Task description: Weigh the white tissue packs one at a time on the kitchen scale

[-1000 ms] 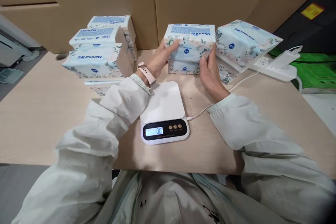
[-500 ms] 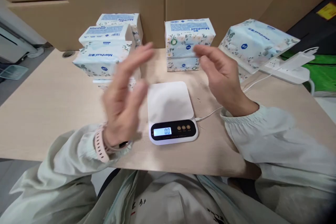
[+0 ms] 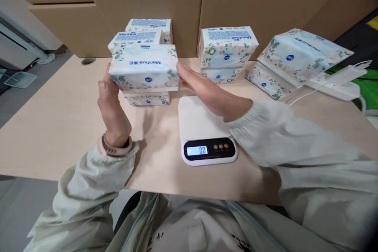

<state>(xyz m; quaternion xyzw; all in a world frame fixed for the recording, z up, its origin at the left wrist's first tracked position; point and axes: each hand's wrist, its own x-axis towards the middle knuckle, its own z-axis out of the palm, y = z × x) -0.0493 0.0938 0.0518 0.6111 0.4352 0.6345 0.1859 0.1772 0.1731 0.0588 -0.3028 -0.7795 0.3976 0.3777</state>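
A tissue pack (image 3: 143,67) with a floral print tops the front of the left stack, its ends between my two hands. My left hand (image 3: 110,106) presses its left end, fingers partly hidden behind the pack. Against the right end lies my right hand (image 3: 211,90), fingers straight and together. Another tissue pack (image 3: 147,99) shows underneath. The white kitchen scale (image 3: 196,120) sits below my right forearm, its display reading 0.0, with nothing on the visible part of its plate.
Behind the held pack are more tissue packs (image 3: 138,38). Two stacked packs (image 3: 228,53) stand at the back middle. Further packs (image 3: 304,53) lean at the right beside a white power strip (image 3: 336,86) and cable. Cardboard boxes (image 3: 147,12) wall off the table's back edge.
Both hands have moved left, from the air above the scale to the two ends of the front tissue pack, and now grip it. The view has shifted slightly left.
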